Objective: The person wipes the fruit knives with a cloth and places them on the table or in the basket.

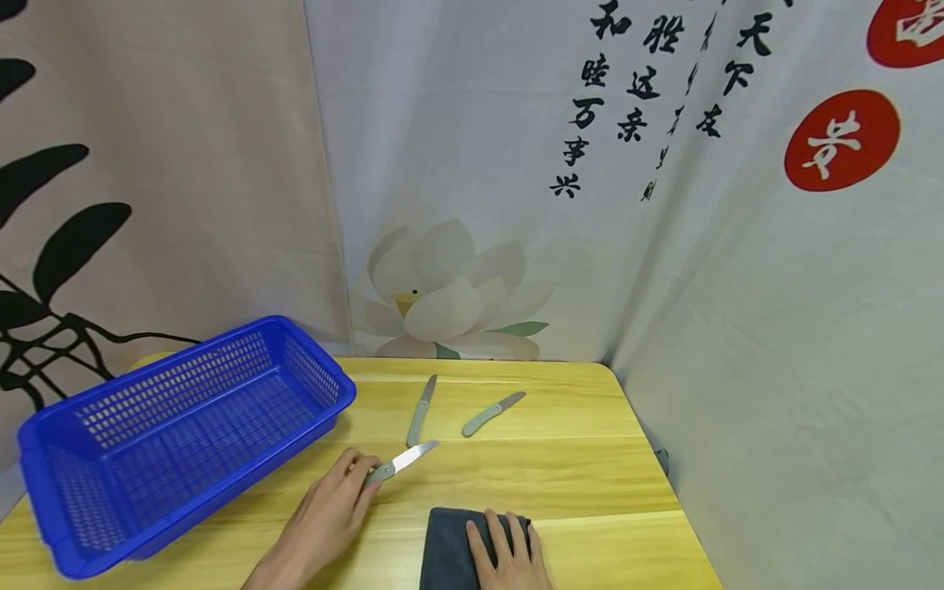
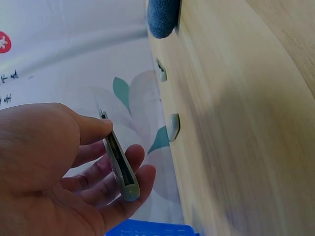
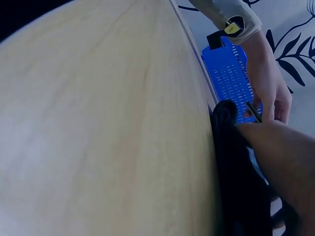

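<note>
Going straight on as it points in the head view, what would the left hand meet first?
The left hand would likely meet the knife lying nearer the basket, but the hand's height above the table is unclear.

1. 1 folding knife [image 1: 398, 464] – pale grey-green handle, round pivot at the blade end, silver blade swung out. Left hand [image 1: 332, 500] pinches the handle between thumb and fingers. Held up off the wooden table [image 1: 590, 475]; blade points right and away from the person in the head view. Left wrist view: long dark slot along the handle, rounded butt, blade nearly edge-on.
2. 1 dark grey-blue cloth [image 1: 447, 549] – folded, flat on the table, right of the knife. Right hand [image 1: 510, 553] rests on it, fingers spread. Left wrist view: rounded, fuzzy folded edge. Near end cut off in the head view.
</note>
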Tool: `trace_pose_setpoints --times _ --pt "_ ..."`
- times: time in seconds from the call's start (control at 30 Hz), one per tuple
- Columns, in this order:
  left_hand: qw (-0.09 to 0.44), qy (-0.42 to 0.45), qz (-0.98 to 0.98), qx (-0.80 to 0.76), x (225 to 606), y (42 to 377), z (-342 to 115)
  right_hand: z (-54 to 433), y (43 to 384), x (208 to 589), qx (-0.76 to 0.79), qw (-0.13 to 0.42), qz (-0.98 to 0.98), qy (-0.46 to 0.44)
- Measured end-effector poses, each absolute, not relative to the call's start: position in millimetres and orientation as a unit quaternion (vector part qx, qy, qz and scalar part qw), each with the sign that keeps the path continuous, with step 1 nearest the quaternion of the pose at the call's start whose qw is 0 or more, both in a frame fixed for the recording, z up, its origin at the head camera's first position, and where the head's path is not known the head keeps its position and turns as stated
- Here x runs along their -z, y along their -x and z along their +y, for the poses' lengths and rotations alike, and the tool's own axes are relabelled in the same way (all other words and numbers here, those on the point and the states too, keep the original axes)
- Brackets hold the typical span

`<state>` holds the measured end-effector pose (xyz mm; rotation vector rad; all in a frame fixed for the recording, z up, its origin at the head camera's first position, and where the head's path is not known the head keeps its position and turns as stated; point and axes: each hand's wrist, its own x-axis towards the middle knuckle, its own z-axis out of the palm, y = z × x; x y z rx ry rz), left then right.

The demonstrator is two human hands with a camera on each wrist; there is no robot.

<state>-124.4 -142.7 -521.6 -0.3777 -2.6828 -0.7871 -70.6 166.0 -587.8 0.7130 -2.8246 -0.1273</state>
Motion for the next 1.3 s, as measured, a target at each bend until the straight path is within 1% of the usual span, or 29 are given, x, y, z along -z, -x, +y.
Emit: trace_pose_setpoints --times 0.23,0.33,0.43,0.6,0.67,0.73,0.8,0.87,0.97,1.03,1.13,1.23,1.3 --pt "0.162 0.121 -0.932 0.300 516.0 120.6 -142.8 165.1 72.3 571.7 0.014 0.042 -0.969 -0.242" --pt "0.151 0.114 -0.929 0.318 513.2 118.6 -142.9 166.5 74.3 567.2 0.010 0.030 -0.968 -0.251" --pt "0.135 0.102 -0.927 0.334 510.6 117.3 -142.5 168.4 77.1 566.3 0.011 0.046 -0.960 -0.275" --pt "0.106 0.080 -0.914 0.382 505.9 115.7 -140.2 175.3 86.2 567.6 0.017 0.122 -0.928 -0.350" --pt "0.105 0.077 -0.904 0.407 504.3 114.7 -139.2 179.0 90.8 566.8 0.005 0.139 -0.915 -0.378" --pt "0.114 0.077 -0.893 0.428 502.8 113.3 -138.3 182.3 94.4 564.6 -0.024 0.136 -0.909 -0.393" --pt "0.125 0.078 -0.885 0.442 501.1 111.8 -137.4 185.4 97.0 561.3 -0.058 0.120 -0.909 -0.395" --pt "0.133 0.075 -0.880 0.450 499.6 110.3 -136.8 188.5 99.4 556.0 -0.087 0.098 -0.913 -0.386" --pt "0.138 0.070 -0.873 0.462 497.2 108.7 -135.8 192.4 102.3 546.5 -0.119 0.097 -0.917 -0.368" --pt "0.139 0.069 -0.868 0.471 496.2 107.8 -135.1 193.8 105.1 538.8 -0.135 0.121 -0.915 -0.361" --pt "0.132 0.070 -0.857 0.492 494.1 106.4 -133.5 192.4 110.2 526.9 -0.160 0.185 -0.902 -0.355" --pt "0.107 0.061 -0.847 0.517 490.9 105.1 -131.2 186.4 116.5 514.6 -0.184 0.248 -0.882 -0.355" --pt "0.085 0.052 -0.841 0.532 488.0 104.8 -129.0 180.5 120.1 506.1 -0.193 0.275 -0.873 -0.353"
